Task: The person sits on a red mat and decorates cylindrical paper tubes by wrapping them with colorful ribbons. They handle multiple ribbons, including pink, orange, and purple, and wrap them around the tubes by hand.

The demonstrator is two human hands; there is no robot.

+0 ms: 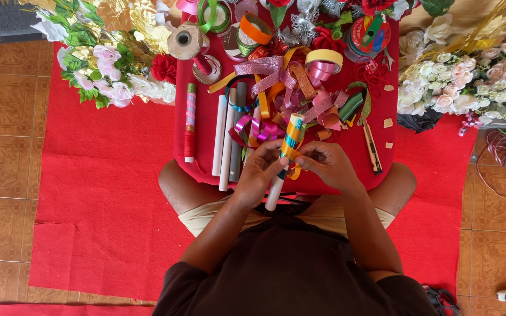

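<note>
Evidently both hands share one white tube [284,157] partly wound in blue and orange ribbon: the left hand [263,169] has its grip clamped round the bare lower part to steady it, while the right hand [326,164] pinches the ribbon against it (so the wrap stays tight). Spare white tubes [225,137] lie just beside it on the red surface [203,149], near loose ribbons [288,88].
</note>
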